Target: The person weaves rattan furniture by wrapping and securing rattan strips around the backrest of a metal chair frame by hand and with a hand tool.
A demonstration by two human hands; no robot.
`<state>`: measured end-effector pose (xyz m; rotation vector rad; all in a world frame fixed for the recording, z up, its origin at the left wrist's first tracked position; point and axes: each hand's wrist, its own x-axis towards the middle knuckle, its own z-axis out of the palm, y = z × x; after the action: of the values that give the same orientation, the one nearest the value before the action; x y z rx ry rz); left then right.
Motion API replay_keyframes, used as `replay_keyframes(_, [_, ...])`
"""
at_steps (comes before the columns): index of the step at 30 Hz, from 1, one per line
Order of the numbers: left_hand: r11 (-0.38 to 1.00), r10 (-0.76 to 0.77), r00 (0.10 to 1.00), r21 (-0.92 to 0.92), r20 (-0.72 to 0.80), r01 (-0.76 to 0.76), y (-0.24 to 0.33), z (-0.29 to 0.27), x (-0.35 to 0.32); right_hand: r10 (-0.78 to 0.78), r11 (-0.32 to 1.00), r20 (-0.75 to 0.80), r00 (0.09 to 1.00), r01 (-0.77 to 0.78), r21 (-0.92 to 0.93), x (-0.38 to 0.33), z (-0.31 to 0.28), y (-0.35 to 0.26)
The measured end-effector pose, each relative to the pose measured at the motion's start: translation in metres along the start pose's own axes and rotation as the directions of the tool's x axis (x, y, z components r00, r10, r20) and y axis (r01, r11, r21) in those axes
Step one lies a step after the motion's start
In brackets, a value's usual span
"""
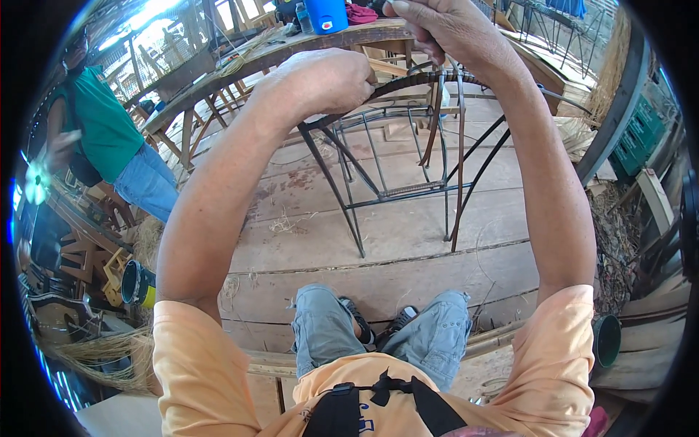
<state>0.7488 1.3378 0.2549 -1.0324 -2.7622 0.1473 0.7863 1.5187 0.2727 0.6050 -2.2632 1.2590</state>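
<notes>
In front of me stands a dark metal chair frame (378,198) with thin legs and a curved top rail. Brown strip is wound in tight turns around that rail (415,80). My left hand (331,81) is closed around the rail's left part, its fingertips mostly hidden behind it. Raised above the rail's right part, my right hand (455,33) has its thumb and fingers pressed together. What they pinch, if anything, cannot be made out. Long brown strips (461,146) hang down from the rail below the right hand.
A wooden workbench (277,52) carries a blue container (326,16). At the left stands a person in a green shirt (109,124). Fibre scraps lie on the plank floor (291,240). A dark bucket (135,282) sits at left, and a post (619,109) rises at right.
</notes>
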Motion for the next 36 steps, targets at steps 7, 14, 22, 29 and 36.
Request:
replay_keyframes(7, [0.993, 0.066, 0.998, 0.092, 0.019, -0.068, 0.005, -0.009, 0.003, 0.185, 0.982, -0.052, 0.981, -0.182, 0.056, -0.004, 0.004, 0.019])
replay_keyframes(14, [0.942, -0.246, 0.921, 0.298, 0.303, 0.154, 0.059, -0.069, -0.005, 0.220, 0.882, 0.016, 0.975, -0.205, 0.425, 0.005, 0.005, 0.042])
replay_keyframes(22, [0.951, -0.041, 0.909, 0.296, 0.415, -0.092, 0.045, -0.060, 0.022, 0.238, 0.832, -0.014, 0.971, -0.196, 0.519, -0.002, -0.003, 0.043])
replay_keyframes(29, [0.977, 0.202, 0.977, -0.086, 0.074, -0.196, -0.012, 0.000, 0.017, 0.301, 0.785, -0.001, 0.954, -0.248, 0.568, -0.001, 0.000, 0.040])
replay_keyframes(36, [0.941, 0.222, 0.974, -0.252, -0.040, -0.225, -0.021, 0.020, 0.009, 0.333, 0.846, -0.087, 0.939, -0.257, 0.466, -0.003, 0.003, 0.031])
